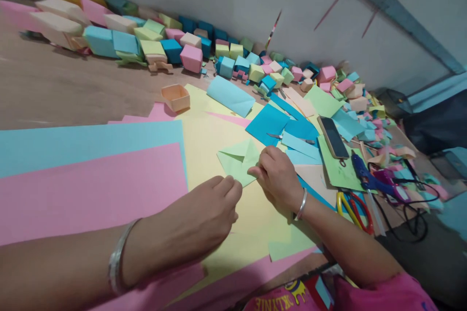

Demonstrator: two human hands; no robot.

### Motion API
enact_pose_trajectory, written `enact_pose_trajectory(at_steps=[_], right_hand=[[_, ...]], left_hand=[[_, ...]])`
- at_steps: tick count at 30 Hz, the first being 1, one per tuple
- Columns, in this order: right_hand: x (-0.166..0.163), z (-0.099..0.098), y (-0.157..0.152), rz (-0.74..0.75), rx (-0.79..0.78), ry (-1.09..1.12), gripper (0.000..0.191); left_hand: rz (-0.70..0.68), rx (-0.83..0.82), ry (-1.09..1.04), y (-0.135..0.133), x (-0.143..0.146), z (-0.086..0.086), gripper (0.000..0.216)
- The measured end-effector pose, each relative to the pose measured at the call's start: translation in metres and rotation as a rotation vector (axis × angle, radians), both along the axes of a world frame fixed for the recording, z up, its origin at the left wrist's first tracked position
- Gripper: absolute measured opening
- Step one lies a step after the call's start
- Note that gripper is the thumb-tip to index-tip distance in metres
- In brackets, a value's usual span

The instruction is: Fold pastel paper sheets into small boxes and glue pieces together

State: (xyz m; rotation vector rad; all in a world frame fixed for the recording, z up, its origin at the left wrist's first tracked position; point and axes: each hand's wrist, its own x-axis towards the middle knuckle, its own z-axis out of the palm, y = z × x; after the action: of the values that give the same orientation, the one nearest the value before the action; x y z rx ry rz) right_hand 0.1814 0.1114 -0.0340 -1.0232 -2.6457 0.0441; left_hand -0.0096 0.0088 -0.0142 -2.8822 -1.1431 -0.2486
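A pale green square of paper [237, 158] with folded flaps lies on a yellow sheet [204, 155]. My left hand [211, 209], fingers curled, is at its lower edge; the fingertips are partly hidden. On its right side, my right hand [277, 172] pinches the paper between thumb and bent fingers. Just beyond that hand a craft knife [275, 136] rests on dark blue paper [268, 124]. A small open peach paper box [176, 98] stands farther back to the left.
Large pink [109, 189] and light blue sheets [91, 143] spread at the left. Folded paper boxes [191, 58] line the wall. To the right lie a phone [332, 137], a blue glue gun [372, 175] with its cord, and scissors with yellow and red handles [348, 209].
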Motion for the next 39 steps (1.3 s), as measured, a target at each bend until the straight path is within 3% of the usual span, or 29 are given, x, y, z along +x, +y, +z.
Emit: enact_pose_trajectory(at_steps=[11, 18, 26, 33, 39], right_hand=[[0.002, 0.003, 0.002, 0.032, -0.030, 0.024, 0.033], [0.000, 0.000, -0.001, -0.028, -0.037, 0.089, 0.031], [-0.002, 0.004, -0.003, -0.035, -0.013, 0.058, 0.031], [-0.001, 0.000, -0.002, -0.023, 0.014, 0.027, 0.027], [0.000, -0.001, -0.001, -0.004, 0.002, 0.032, 0.028]], left_hand=[[0.123, -0.111, -0.224, 0.013, -0.004, -0.002, 0.013], [-0.051, -0.035, 0.024, 0.013, -0.004, 0.004, 0.012], [-0.050, -0.006, 0.093, 0.009, -0.002, 0.004, 0.013], [-0.054, -0.089, -0.128, 0.016, -0.007, 0.001, 0.014], [0.078, -0.151, -0.235, 0.021, -0.006, 0.000, 0.023]])
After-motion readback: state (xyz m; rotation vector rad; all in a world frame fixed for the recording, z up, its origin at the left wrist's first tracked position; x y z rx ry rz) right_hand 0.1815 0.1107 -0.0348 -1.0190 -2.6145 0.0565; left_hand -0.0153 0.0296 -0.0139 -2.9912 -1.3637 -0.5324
